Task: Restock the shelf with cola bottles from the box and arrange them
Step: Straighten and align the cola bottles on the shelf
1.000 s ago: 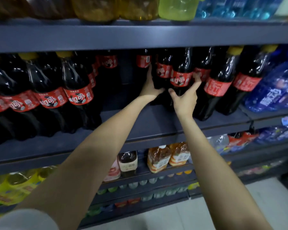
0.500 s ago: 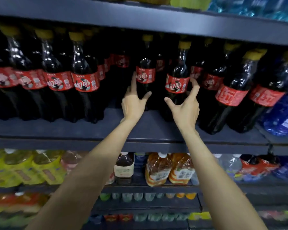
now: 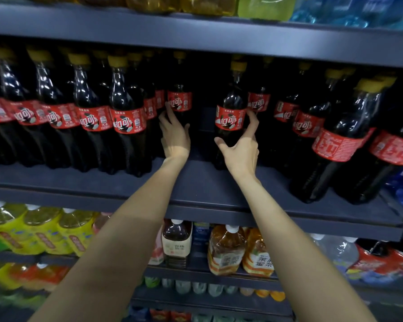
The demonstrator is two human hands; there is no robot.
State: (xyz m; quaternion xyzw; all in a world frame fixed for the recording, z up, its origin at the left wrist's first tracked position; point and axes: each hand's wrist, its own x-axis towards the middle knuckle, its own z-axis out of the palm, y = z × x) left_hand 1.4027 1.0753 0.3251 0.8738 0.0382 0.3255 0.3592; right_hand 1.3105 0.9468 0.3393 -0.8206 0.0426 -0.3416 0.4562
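Change since half a second earlier: both hands had gone deeper into the shelf gap; the left had moved from bare shelf to a rear bottle, the right had wrapped further round its bottle.
Left block, outboard of the left hand: front-row cola bottles (image 3: 128,117) stood upright, packed side by side, labels forward; judged already arranged.
Left hand (image 3: 174,133): fingers straight and spread, lying against the lower body of the rear cola bottle (image 3: 179,103); a flat touch, not a wrap, likely to steady or nudge it.
Gap between the hands: bare shelf board (image 3: 203,182), dark behind; judged room for more stock.
Right hand (image 3: 241,147): thumb and fingers curled round the held cola bottle (image 3: 230,117), which stood upright on the board, label forward; probably being squared into its row.
Right block, outboard of the right hand: leaning cola bottles (image 3: 335,145), tilted, nearer the shelf edge.
Shelf above: yellow, green and blue drinks.
Shelves below: tea bottles (image 3: 226,249) and other drinks.
Box: not in view.
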